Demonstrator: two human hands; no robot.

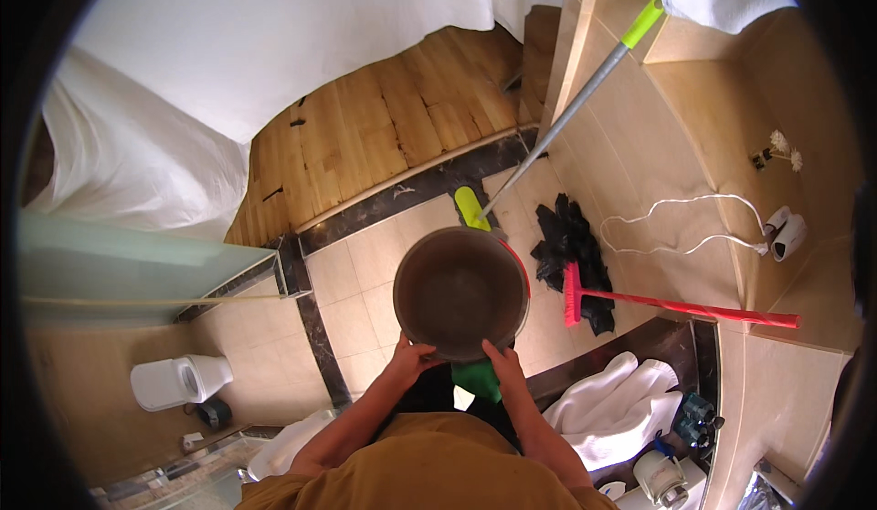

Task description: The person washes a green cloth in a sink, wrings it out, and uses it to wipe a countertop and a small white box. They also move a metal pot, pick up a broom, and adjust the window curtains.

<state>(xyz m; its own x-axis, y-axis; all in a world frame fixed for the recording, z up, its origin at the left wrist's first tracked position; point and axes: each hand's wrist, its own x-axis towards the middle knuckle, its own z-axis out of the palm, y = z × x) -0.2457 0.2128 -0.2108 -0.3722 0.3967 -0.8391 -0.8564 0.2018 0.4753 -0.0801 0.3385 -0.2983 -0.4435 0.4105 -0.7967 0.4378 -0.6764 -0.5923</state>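
Observation:
A dark brown-grey round bucket (460, 298) is held in front of me, its mouth facing up. The inside looks bare but is dim. On the near rim's left side, my left hand (412, 359) grips it, and my right hand (503, 366) grips the near right side. A red strip, perhaps the handle, runs along the bucket's right edge. Next to my right hand a green cloth (477, 378) shows below the rim; what holds it is hidden. Just beyond the bucket lies the lime-green head of a flat mop (471, 207), partly covered by the rim.
The mop's grey pole (565, 113) leans against the right wall. A red broom (658, 301) and a black plastic bag (575, 256) are to the right. White towels (616, 407) lie lower right. A toilet (181, 381) and glass partition (137, 263) stand left. A dark threshold (411, 181) borders the wooden floor.

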